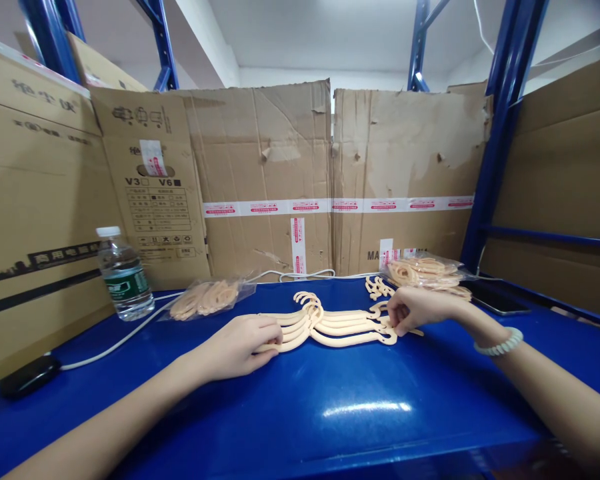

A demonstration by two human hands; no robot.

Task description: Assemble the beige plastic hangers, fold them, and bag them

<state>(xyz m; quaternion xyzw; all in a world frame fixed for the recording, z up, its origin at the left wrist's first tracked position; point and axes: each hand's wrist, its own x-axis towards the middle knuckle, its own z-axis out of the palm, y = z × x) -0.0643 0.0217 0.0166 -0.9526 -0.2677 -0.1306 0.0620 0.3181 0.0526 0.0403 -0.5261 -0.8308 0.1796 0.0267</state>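
Several cream plastic clothes hangers (pixel 347 340) lie overlapped in a row on the blue table, their hooks pointing away from me. My left hand (pixel 247 343) is closed over the left ends of the hangers, thumb toward me and fingers on top. At their right ends, my right hand (pixel 415 310) pinches a small cream hook piece (pixel 390 337) beside the nearest hanger's tip; whether it is fastened there I cannot make out. More small cream hook pieces (pixel 377 288) lie loose just behind my right hand.
Clear bags of cream parts lie at the back left (pixel 207 297) and back right (pixel 425 272). A water bottle (pixel 125 280), white cable (pixel 115 343) and black device (pixel 30 375) are at left. Behind the right wrist lies a phone (pixel 500 299). Cardboard sheets (pixel 265 173) wall the back.
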